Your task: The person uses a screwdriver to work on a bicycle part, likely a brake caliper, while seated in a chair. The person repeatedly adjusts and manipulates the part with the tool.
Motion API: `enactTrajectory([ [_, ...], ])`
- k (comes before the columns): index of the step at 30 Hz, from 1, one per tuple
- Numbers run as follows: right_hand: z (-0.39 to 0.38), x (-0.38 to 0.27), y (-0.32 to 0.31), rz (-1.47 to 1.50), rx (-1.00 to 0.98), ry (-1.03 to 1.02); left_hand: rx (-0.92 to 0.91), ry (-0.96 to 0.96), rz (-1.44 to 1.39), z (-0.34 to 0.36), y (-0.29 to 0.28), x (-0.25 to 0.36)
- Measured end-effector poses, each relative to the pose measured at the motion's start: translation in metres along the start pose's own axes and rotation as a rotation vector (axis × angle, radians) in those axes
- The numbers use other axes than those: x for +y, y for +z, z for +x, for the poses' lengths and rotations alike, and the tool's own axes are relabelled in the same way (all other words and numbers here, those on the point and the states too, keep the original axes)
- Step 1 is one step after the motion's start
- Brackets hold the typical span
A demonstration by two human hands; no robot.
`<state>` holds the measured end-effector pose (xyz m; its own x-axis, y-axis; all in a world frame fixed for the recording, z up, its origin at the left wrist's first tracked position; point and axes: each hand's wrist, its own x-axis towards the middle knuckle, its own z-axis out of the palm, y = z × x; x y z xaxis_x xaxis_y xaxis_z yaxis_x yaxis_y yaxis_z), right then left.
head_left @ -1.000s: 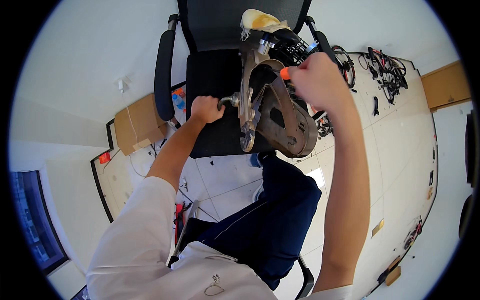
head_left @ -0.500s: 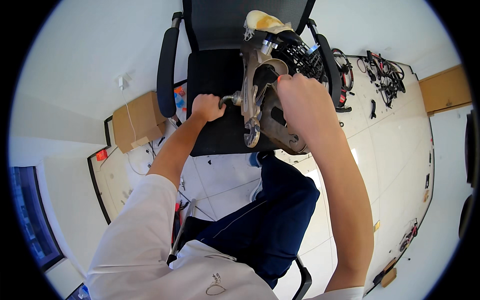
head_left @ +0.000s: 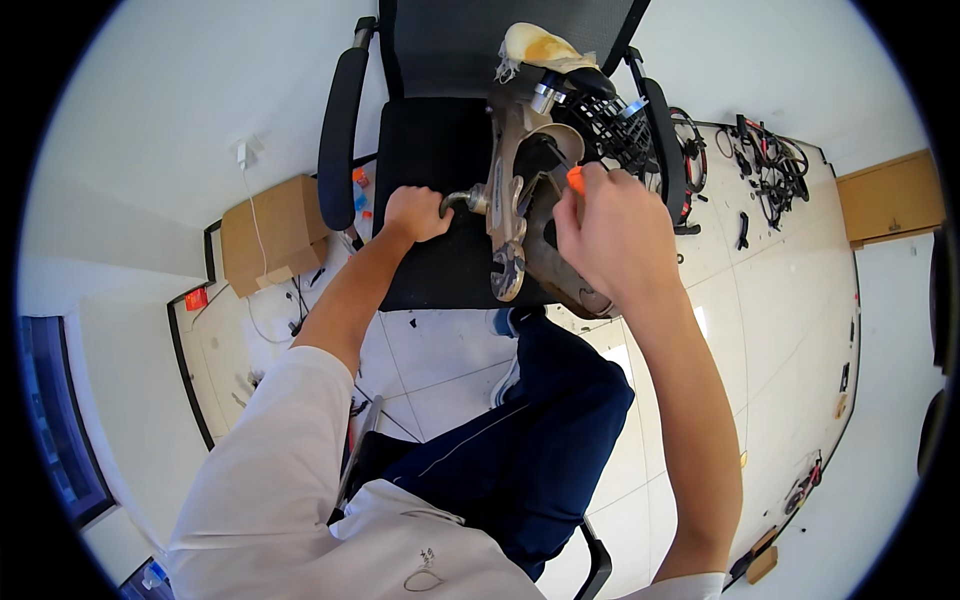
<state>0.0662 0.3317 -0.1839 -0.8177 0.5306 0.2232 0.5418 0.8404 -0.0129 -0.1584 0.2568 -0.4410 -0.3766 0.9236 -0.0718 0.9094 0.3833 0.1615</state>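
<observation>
A metal bike frame part (head_left: 505, 215) with a worn, cream saddle (head_left: 548, 48) at its far end lies on the seat of a black office chair (head_left: 430, 275). My left hand (head_left: 416, 213) is closed around the end of a short curved metal bar (head_left: 462, 198) that sticks out of the frame's left side. In my closed right hand (head_left: 622, 228) is a screwdriver (head_left: 576, 180) with an orange handle. Its dark shaft points up and left into the curved opening of the frame; the tip is hidden. A dented metal cover (head_left: 545, 235) sits below that hand.
The chair's left armrest (head_left: 340, 140) and right armrest (head_left: 662, 150) flank the work. A black basket (head_left: 610, 130) lies beside the saddle. On the floor stand a cardboard box (head_left: 272, 235) at left and bikes (head_left: 775, 165) at far right.
My right hand has moved slightly and turned, so more of the orange handle and shaft shows. My left hand keeps its grip on the bar. The whole view has shifted a little.
</observation>
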Motion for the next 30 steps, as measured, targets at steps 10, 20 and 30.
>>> enactTrajectory([
  [10,-0.009,0.022,-0.003,0.651,0.349,0.283,-0.018,-0.002,0.01,0.002,0.002,0.0],
  [20,-0.02,-0.001,-0.004,0.439,0.255,0.52,0.027,-0.011,0.015,0.001,0.003,0.001],
  [30,-0.029,0.013,0.022,0.396,0.39,0.108,0.005,-0.026,0.037,0.001,0.001,0.003],
])
